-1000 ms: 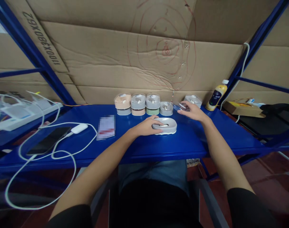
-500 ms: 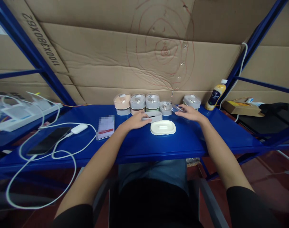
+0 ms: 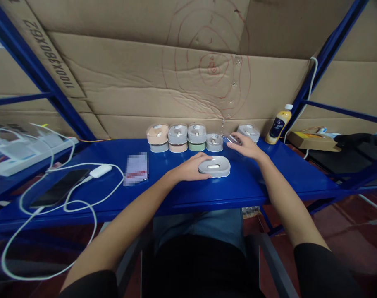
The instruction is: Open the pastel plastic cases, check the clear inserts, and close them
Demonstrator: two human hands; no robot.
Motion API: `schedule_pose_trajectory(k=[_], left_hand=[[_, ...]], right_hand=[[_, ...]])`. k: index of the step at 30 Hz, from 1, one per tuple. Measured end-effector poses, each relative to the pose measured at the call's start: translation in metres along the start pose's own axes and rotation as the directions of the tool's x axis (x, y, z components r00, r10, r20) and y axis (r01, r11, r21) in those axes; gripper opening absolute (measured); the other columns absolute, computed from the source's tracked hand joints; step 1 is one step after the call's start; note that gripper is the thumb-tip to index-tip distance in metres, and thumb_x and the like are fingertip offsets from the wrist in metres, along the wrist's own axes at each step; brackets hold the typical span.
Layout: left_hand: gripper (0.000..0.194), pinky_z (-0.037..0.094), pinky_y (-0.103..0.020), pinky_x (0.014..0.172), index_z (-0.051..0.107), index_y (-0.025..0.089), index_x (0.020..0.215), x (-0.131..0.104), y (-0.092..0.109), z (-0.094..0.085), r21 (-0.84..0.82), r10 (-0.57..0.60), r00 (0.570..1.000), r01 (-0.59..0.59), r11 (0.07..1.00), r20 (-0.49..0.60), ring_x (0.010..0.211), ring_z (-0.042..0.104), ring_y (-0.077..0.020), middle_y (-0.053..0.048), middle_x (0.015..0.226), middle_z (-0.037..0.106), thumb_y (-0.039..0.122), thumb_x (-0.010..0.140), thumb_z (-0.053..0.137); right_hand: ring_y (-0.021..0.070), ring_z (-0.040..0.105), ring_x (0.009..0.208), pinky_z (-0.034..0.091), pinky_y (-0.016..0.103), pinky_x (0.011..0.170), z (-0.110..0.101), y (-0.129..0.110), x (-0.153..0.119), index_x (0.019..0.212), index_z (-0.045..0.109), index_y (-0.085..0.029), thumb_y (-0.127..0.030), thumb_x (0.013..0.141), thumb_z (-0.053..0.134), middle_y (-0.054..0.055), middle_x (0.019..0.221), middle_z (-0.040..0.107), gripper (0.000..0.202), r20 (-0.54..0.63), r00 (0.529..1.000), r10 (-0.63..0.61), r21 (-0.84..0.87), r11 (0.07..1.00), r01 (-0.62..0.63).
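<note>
My left hand (image 3: 193, 167) grips the left end of a grey oval cover (image 3: 222, 165) with a slot in its middle. The cover sits over the white oval base, and a strip of that white base (image 3: 213, 166) shows through the slot. How firmly the two fit together I cannot tell. Farther back, my right hand (image 3: 246, 145) pinches a clear plastic lid (image 3: 228, 138) raised at a tilt. Beside this lid stands a small grey lidded container (image 3: 214, 142).
Stacked containers line the back: peach over grey (image 3: 158, 134), grey over peach (image 3: 178, 134), grey over green (image 3: 196, 134). Another grey container (image 3: 249, 131) is partly behind my right hand. A juice bottle (image 3: 277, 126) stands right. A phone (image 3: 60, 188) and white cables lie left.
My left hand has brought the grey cover right and towards me, onto the white base. My right hand still holds the clear lid, nearly in place. The view has shifted slightly.
</note>
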State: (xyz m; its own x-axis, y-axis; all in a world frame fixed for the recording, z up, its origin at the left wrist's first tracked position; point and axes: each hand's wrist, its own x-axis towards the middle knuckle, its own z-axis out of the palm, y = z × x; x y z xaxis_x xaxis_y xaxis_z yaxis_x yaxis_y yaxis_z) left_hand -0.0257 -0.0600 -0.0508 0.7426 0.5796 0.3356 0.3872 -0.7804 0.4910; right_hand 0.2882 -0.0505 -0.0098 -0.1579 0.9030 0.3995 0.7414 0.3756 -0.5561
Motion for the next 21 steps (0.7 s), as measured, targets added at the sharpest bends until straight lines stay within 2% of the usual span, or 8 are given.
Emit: schedule_pose_trajectory(k=[2, 4, 8, 11, 15, 18, 21], left_hand=[[0.094, 0.046, -0.057, 0.121, 0.053, 0.025, 0.156, 0.0, -0.001, 0.004, -0.01, -0.054, 0.998, 0.054, 0.999, -0.027, 0.144, 0.057, -0.0405, -0.016, 0.154, 0.059, 0.052, 0.075, 0.092], [0.113, 0.048, -0.059, 0.118, 0.041, 0.024, 0.164, 0.002, -0.006, 0.007, -0.056, -0.112, 0.992, 0.109, 0.992, -0.053, 0.142, 0.058, -0.0426, -0.019, 0.155, 0.059, 0.055, 0.069, 0.096], [0.136, 0.048, -0.062, 0.116, 0.026, 0.023, 0.17, 0.005, -0.017, 0.016, -0.197, -0.15, 0.983, 0.127, 0.972, -0.106, 0.138, 0.062, -0.0436, -0.022, 0.15, 0.061, 0.052, 0.06, 0.101], [0.137, 0.047, -0.062, 0.117, 0.023, 0.022, 0.17, 0.007, -0.022, 0.019, -0.25, -0.146, 0.982, 0.113, 0.962, -0.12, 0.139, 0.062, -0.0438, -0.023, 0.151, 0.061, 0.049, 0.061, 0.101], [0.127, 0.046, -0.063, 0.118, 0.027, 0.019, 0.168, 0.007, -0.024, 0.018, -0.246, -0.134, 0.985, 0.104, 0.964, -0.11, 0.141, 0.061, -0.0441, -0.023, 0.151, 0.061, 0.048, 0.066, 0.097], [0.117, 0.047, -0.064, 0.119, 0.035, 0.02, 0.164, 0.007, -0.028, 0.017, -0.207, -0.102, 0.988, 0.076, 0.975, -0.118, 0.144, 0.058, -0.0446, -0.023, 0.155, 0.058, 0.049, 0.068, 0.096], [0.106, 0.048, -0.061, 0.119, 0.038, 0.018, 0.16, 0.006, -0.035, 0.017, -0.134, -0.1, 0.978, 0.076, 0.988, -0.183, 0.144, 0.057, -0.0429, -0.024, 0.155, 0.056, 0.045, 0.074, 0.092]], right_hand=[[0.0327, 0.074, 0.109, 0.06, 0.052, 0.101, 0.001, -0.003, -0.002, 0.143, 0.065, -0.017, -0.064, 0.085, 0.076, 0.016, 0.133, 0.076, 0.075, 0.003, 0.999, -0.035, 0.007, 0.999, 0.035], [0.0337, 0.073, 0.115, 0.059, 0.052, 0.104, 0.004, -0.01, -0.005, 0.145, 0.065, -0.018, -0.061, 0.079, 0.083, 0.016, 0.139, 0.074, 0.08, 0.054, 0.991, -0.12, 0.044, 0.992, 0.118], [0.0355, 0.069, 0.13, 0.054, 0.054, 0.113, 0.018, -0.032, -0.012, 0.146, 0.066, -0.024, -0.059, 0.073, 0.091, 0.013, 0.144, 0.072, 0.085, 0.247, 0.914, -0.322, 0.077, 0.947, 0.313], [0.0375, 0.068, 0.131, 0.051, 0.057, 0.115, 0.034, -0.044, -0.014, 0.147, 0.067, -0.025, -0.063, 0.072, 0.092, 0.013, 0.142, 0.073, 0.087, 0.324, 0.864, -0.385, 0.009, 0.914, 0.405], [0.0379, 0.067, 0.134, 0.05, 0.058, 0.117, 0.049, -0.044, -0.014, 0.151, 0.063, -0.025, -0.065, 0.076, 0.089, 0.014, 0.143, 0.071, 0.089, 0.346, 0.844, -0.41, -0.011, 0.898, 0.441], [0.0377, 0.065, 0.137, 0.05, 0.058, 0.118, 0.046, -0.04, -0.014, 0.156, 0.059, -0.027, -0.07, 0.078, 0.086, 0.013, 0.15, 0.068, 0.093, 0.365, 0.84, -0.402, -0.006, 0.901, 0.434], [0.0388, 0.063, 0.14, 0.051, 0.058, 0.118, 0.032, -0.038, -0.015, 0.161, 0.053, -0.028, -0.074, 0.077, 0.083, 0.013, 0.156, 0.063, 0.1, 0.41, 0.857, -0.312, -0.054, 0.93, 0.364]])
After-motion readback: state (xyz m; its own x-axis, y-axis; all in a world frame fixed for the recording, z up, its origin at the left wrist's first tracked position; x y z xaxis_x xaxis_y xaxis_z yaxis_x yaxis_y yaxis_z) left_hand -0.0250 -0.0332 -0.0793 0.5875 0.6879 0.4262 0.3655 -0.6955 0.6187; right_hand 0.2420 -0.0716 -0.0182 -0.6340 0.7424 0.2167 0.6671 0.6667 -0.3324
